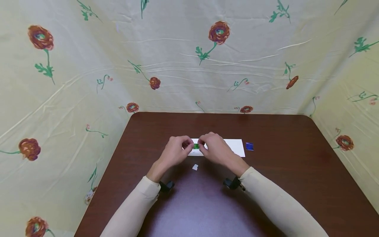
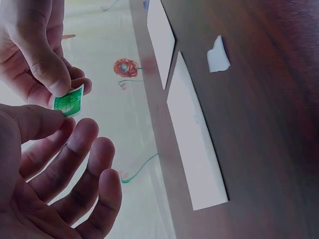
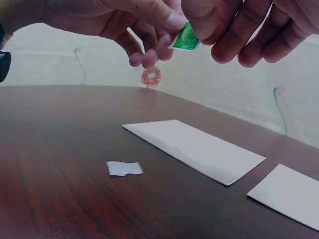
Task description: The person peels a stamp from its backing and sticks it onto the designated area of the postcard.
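Head view: both my hands meet above the middle of the brown table [image 1: 296, 158], raised off its surface. My left hand [image 1: 175, 152] and my right hand [image 1: 215, 148] together hold a small green stamp [image 1: 196, 145] between them. Left wrist view: my right thumb and forefinger pinch the stamp's upper edge, while my left thumb touches its lower corner; the other left fingers [image 2: 75, 164] are loosely spread and hold nothing. Right wrist view: the stamp is held in the air, clear of the table. Below it lie two white envelopes [image 3: 197, 149], apart from each other. A torn white paper scrap [image 1: 195, 167] lies nearer me. A small blue stamp [image 1: 249, 146] lies just beside the right-hand envelope's end.
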A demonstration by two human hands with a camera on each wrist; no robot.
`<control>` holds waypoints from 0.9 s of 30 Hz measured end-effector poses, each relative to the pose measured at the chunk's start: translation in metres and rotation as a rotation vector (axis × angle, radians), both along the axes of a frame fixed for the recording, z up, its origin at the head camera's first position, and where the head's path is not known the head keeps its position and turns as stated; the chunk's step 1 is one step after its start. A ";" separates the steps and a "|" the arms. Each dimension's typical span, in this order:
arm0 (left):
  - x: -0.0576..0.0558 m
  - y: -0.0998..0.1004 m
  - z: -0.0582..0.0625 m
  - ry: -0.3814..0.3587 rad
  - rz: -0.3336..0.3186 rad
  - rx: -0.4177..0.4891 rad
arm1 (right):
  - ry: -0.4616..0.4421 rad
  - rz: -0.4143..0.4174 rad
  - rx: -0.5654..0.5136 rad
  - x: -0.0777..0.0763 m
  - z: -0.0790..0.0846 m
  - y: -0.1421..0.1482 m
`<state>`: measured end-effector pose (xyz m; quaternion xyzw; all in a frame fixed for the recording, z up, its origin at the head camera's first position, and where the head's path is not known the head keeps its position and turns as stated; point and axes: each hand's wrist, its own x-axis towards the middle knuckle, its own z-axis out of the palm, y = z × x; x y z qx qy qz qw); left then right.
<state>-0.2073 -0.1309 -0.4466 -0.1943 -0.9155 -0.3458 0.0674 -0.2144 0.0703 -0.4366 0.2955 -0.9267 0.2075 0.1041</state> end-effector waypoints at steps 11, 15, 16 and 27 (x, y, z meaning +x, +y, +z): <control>-0.018 0.011 0.012 -0.007 0.016 0.053 | -0.053 -0.028 -0.083 -0.015 0.009 0.008; -0.026 0.015 0.015 -0.035 0.018 0.071 | -0.110 -0.048 -0.162 -0.024 0.006 0.011; -0.028 0.016 0.015 -0.046 0.020 0.072 | -0.126 -0.055 -0.175 -0.026 0.005 0.012; -0.054 0.027 0.001 -0.133 0.064 0.095 | -0.192 -0.116 -0.201 -0.045 -0.004 0.017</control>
